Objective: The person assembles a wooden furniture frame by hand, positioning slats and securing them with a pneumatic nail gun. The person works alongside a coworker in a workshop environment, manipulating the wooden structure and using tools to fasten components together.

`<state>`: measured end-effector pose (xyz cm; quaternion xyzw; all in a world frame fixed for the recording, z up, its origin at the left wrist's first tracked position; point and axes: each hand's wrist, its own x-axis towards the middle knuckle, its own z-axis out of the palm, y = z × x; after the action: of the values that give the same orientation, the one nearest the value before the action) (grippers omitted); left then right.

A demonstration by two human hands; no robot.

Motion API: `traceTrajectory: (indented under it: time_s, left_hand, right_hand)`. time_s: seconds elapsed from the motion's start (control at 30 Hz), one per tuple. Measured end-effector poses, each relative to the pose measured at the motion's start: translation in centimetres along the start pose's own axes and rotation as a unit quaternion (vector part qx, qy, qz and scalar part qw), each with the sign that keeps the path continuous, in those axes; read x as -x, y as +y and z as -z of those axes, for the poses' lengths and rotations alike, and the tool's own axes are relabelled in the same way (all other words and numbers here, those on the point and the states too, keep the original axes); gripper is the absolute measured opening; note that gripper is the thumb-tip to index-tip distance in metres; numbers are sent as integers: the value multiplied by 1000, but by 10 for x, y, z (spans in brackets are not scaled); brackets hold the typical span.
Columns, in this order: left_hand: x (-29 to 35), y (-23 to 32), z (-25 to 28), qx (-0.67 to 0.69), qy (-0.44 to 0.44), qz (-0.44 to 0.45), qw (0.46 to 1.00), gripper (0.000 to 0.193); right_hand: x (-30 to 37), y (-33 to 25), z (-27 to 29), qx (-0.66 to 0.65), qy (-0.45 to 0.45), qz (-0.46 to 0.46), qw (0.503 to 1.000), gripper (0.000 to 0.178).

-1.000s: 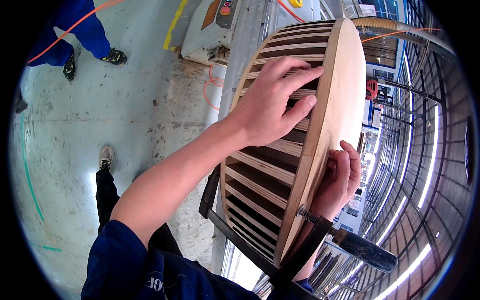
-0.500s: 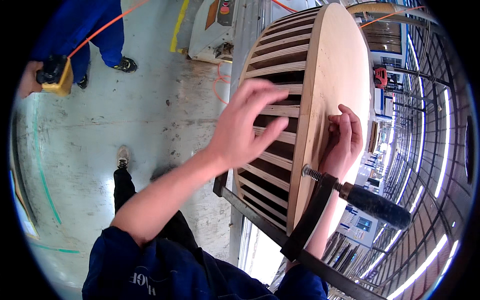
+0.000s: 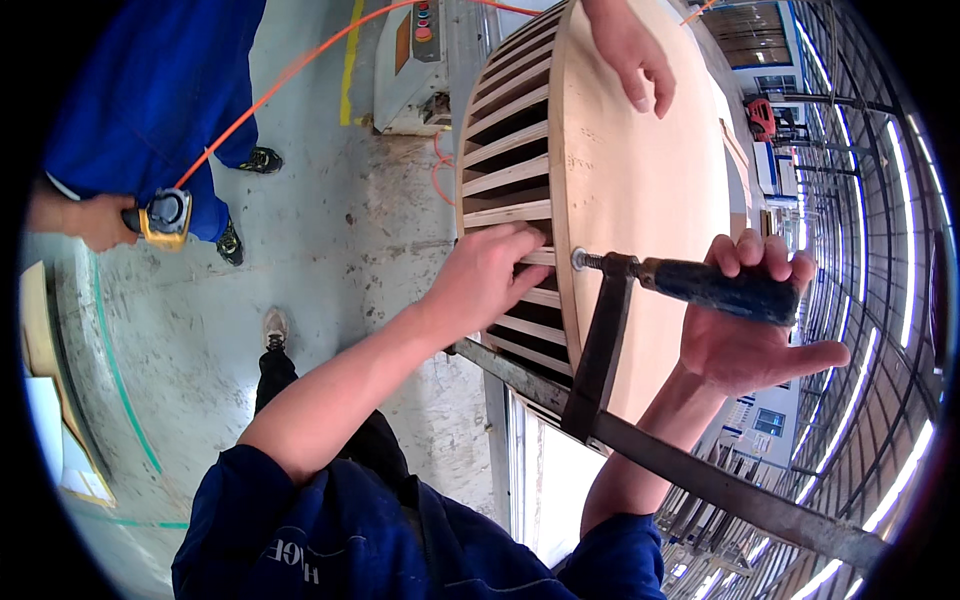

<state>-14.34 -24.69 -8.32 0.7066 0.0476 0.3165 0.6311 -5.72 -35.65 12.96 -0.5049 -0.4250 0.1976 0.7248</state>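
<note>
A curved wooden frame (image 3: 600,210) with a row of pale slats (image 3: 510,175) along its left side stands before me. My left hand (image 3: 485,275) has its fingers closed around one slat, the tips reaching into the gap. A dark metal bar clamp (image 3: 600,350) spans the frame, its screw pad (image 3: 579,259) against the smooth face near the edge. My right hand (image 3: 745,325) curls its fingers over the clamp's dark handle (image 3: 720,290), palm up, thumb sticking out to the right. The clamp's far jaw, beneath my left forearm, is mostly hidden.
Another person's hand (image 3: 630,55) hangs over the frame's far end. At left, a person in blue holds a yellow tool (image 3: 165,220) on an orange hose (image 3: 290,75). A machine cabinet with buttons (image 3: 412,70) stands beyond. Boards (image 3: 60,420) lean at far left.
My right hand has left the panel face and taken the clamp handle. My left hand has closed on a slat. Another person's hand has appeared at the far end.
</note>
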Motion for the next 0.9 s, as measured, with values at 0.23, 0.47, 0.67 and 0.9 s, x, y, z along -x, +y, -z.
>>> traceTrajectory:
  time_s: [0.23,0.47,0.67,0.9]
  left_hand:
    - [-7,-2,14,-29,-53,-9,998,21]
    - [-4,-3,12,-18,-26,-11,999,24]
    - [19,4,15,-49,-5,60,997,34]
    - [75,29,14,-47,-39,121,991,46]
  right_hand:
    - [-9,18,-21,130,54,17,990,40]
    - [-16,18,3,73,-83,2,994,36]
    - [-14,18,-2,59,-55,0,997,37]
    - [-9,25,-15,78,34,38,996,36]
